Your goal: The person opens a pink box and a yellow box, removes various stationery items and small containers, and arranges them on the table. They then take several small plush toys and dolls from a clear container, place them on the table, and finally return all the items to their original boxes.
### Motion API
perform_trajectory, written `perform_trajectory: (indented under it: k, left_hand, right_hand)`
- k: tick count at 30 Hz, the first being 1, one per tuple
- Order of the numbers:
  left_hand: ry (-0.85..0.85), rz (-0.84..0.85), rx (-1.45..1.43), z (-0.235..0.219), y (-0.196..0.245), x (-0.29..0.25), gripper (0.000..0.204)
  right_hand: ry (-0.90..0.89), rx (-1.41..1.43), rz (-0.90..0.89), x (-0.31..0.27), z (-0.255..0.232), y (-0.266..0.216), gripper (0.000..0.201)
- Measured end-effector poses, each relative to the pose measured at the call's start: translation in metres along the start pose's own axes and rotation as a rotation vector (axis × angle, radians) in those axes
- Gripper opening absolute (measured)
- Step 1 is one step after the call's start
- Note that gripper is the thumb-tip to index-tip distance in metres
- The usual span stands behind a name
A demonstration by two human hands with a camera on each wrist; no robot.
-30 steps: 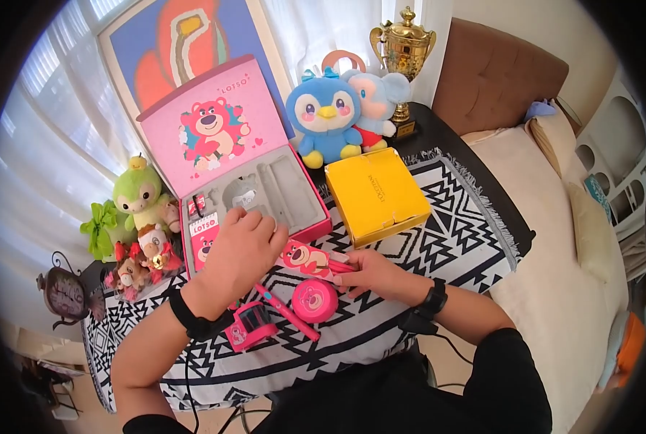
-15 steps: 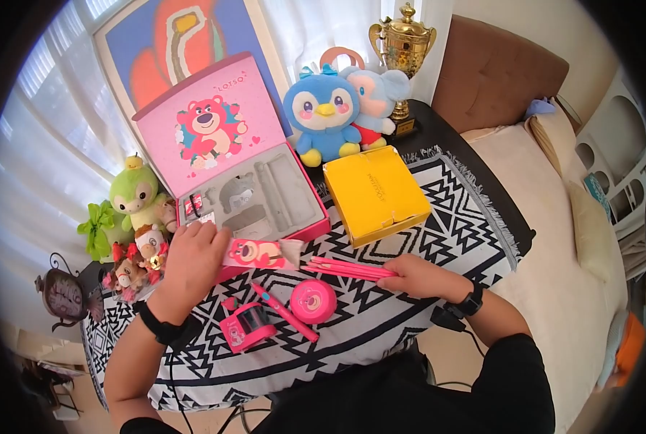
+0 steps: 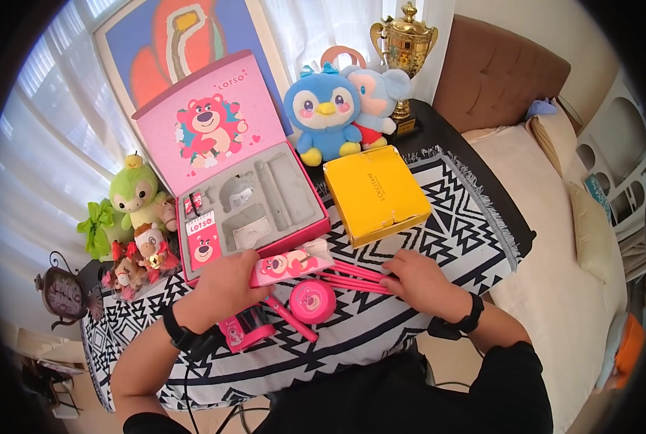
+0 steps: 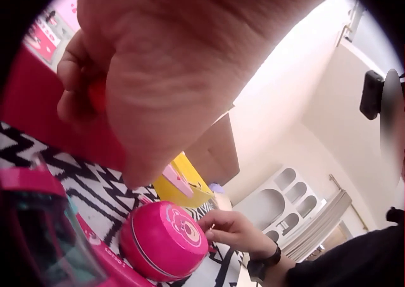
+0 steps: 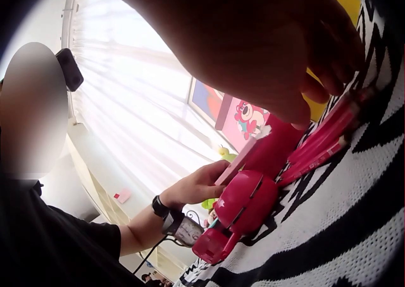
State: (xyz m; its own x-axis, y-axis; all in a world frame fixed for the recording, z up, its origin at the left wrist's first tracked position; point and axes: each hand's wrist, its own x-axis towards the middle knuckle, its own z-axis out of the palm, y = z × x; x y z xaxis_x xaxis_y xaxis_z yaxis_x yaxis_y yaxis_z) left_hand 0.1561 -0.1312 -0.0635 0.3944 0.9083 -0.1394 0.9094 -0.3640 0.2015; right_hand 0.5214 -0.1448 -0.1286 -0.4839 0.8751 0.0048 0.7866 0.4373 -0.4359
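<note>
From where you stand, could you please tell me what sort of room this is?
Probably a bedroom: there is what looks like a bed with a brown padded headboard, and sheer white curtains hang nearby.

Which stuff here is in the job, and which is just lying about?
Likely the job:
- packet, in the left hand
- pencils
- pink box
- round case
- pink stick

Probably just lying about:
- yellow box
- blue plush
- trophy
- clock

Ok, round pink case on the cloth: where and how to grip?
Round pink case: I'd pinch across its curved sides, coming from the near right. Cloth lies bare there; a pink stick flanks its left, pencils its far right.
</note>
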Motion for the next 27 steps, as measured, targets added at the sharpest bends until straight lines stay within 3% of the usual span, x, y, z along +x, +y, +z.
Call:
perform_trajectory:
  k: [1, 2, 4, 5, 7, 10, 11, 13, 15, 17, 20, 21, 23, 25, 27]
  left_hand:
    - [0.02, 0.041, -0.005, 0.004, 0.002, 0.002, 0.051]
    - [-0.043, -0.039, -0.005, 0.004, 0.01, 0.005, 0.055]
    - [-0.016, -0.029, -0.004, 0.009, 0.016, 0.006, 0.055]
    - [0.01, -0.021, 0.0, 0.011, 0.019, 0.006, 0.054]
    - [0.046, 0.014, 0.013, 0.014, 0.024, 0.004, 0.052]
    - [0.169, 0.115, -0.019, 0.011, 0.038, 0.012, 0.046]
    - [0.249, 0.181, -0.058, 0.01, 0.045, 0.016, 0.043]
    - [0.222, 0.185, -0.055, 0.006, 0.055, 0.036, 0.042]
    - [0.203, 0.193, -0.052, 0.003, 0.059, 0.066, 0.042]
    - [0.36, 0.31, -0.095, 0.008, 0.057, 0.105, 0.041]
    - [0.487, 0.387, -0.021, 0.011, 0.06, 0.166, 0.041]
    - [0.486, 0.405, -0.02, 0.013, 0.062, 0.181, 0.041]
    - [0.337, 0.307, -0.058, 0.019, 0.069, 0.207, 0.046]
    - [0.247, 0.274, -0.032, 0.023, 0.078, 0.221, 0.052]
    - [0.126, 0.129, 0.018, 0.022, 0.089, 0.224, 0.052]
  right_hand:
    - [0.073, 0.001, -0.027, 0.0, -0.001, 0.001, 0.027]
    - [0.075, -0.002, -0.026, 0.001, -0.005, 0.0, 0.027]
    - [0.316, -0.023, -0.078, 0.009, -0.02, -0.001, 0.037]
    - [0.319, -0.026, -0.073, 0.015, -0.024, 0.002, 0.037]
    - [0.577, -0.193, -0.075, 0.027, -0.033, 0.011, 0.042]
    - [0.636, -0.193, 0.07, 0.043, -0.038, 0.043, 0.045]
    - [0.633, -0.194, 0.068, 0.045, -0.042, 0.049, 0.045]
    - [0.306, -0.007, 0.277, 0.048, -0.048, 0.057, 0.046]
    - [0.377, 0.007, 0.262, 0.041, -0.04, 0.055, 0.045]
    - [0.449, 0.019, 0.255, 0.04, -0.037, 0.059, 0.045]
    - [0.356, 0.19, 0.311, 0.04, -0.029, 0.073, 0.051]
    - [0.264, 0.326, 0.452, 0.038, -0.029, 0.077, 0.05]
    - [0.11, 0.634, 0.63, 0.04, -0.05, 0.064, 0.048]
    - [0.12, 0.748, 0.642, 0.047, -0.048, 0.077, 0.046]
    - [0.124, 0.869, 0.649, 0.052, -0.045, 0.088, 0.044]
